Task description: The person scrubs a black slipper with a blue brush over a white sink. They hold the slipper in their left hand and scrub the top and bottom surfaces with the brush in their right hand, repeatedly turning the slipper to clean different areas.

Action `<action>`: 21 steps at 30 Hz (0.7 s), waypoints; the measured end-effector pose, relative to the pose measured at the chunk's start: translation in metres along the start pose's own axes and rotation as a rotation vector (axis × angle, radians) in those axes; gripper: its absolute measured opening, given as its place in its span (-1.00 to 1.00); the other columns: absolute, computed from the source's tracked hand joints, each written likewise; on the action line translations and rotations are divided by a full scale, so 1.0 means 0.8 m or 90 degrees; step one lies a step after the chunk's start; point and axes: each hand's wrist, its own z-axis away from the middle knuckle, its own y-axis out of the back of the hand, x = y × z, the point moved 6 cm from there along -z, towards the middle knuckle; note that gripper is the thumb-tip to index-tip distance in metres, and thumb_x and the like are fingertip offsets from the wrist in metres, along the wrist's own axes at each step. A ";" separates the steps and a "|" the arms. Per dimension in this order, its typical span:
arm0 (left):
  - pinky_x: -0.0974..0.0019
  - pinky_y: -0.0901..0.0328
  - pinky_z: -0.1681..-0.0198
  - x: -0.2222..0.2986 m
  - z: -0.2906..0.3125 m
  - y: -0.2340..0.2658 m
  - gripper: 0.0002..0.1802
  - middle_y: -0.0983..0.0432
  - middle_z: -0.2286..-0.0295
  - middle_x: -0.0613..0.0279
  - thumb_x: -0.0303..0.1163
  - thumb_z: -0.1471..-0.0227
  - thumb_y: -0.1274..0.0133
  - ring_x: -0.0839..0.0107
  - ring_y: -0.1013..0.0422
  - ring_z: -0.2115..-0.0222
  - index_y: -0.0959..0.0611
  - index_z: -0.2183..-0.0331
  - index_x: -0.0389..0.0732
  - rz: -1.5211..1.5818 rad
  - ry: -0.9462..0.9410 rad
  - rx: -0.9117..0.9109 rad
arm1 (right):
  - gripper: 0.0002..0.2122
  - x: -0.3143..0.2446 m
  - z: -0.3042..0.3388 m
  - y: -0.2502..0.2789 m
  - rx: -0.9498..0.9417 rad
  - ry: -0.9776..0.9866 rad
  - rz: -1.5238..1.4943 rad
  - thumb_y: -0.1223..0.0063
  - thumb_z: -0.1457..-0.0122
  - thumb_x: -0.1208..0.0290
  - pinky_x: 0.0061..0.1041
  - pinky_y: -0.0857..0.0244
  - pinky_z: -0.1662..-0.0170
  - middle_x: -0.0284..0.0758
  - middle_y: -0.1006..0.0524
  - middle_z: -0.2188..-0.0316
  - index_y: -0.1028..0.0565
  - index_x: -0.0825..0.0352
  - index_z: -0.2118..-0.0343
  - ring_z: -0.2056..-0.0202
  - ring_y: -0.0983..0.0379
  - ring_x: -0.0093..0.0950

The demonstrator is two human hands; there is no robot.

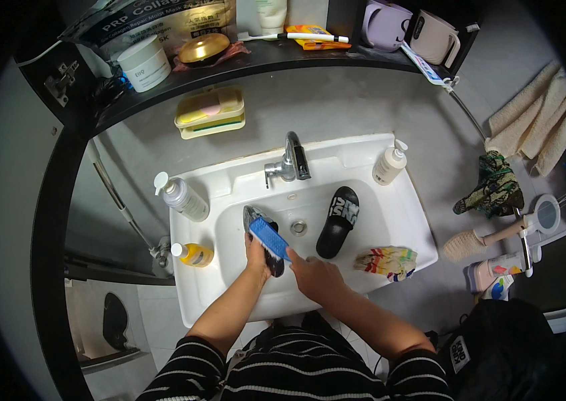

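Observation:
My left hand (255, 256) is closed on a dark slipper (275, 264), held upright over the left side of the white sink basin (229, 277). In my right hand (318, 278) is the handle of a blue scrub brush (267, 238), whose head lies across the slipper and hides much of it. The brush's bristles face down against the slipper. A second black slipper (336, 227) with white lettering on its strap rests in the basin, right of the drain (298, 228). Behind the drain stands a chrome faucet (290, 160); whether water runs I cannot tell.
Pump bottles (188, 200) (390, 162) stand at the sink's two sides, with a yellow bottle (196, 254) at left. A colourful patterned cloth (387, 262) lies on the right rim. Above hangs a dark shelf (276, 59). A hairbrush (467, 245) and towels (530, 123) hang at right.

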 end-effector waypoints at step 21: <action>0.06 -0.32 0.15 0.031 0.041 -0.048 -0.37 -0.53 0.31 0.26 0.29 0.14 0.17 0.20 -0.40 0.31 -0.61 0.28 0.00 0.301 0.186 0.163 | -0.56 0.041 0.058 -0.008 0.131 0.031 0.019 0.04 -0.18 0.28 -0.27 -0.27 0.62 -0.31 -0.41 0.58 -0.27 0.11 -0.14 0.66 -0.38 -0.30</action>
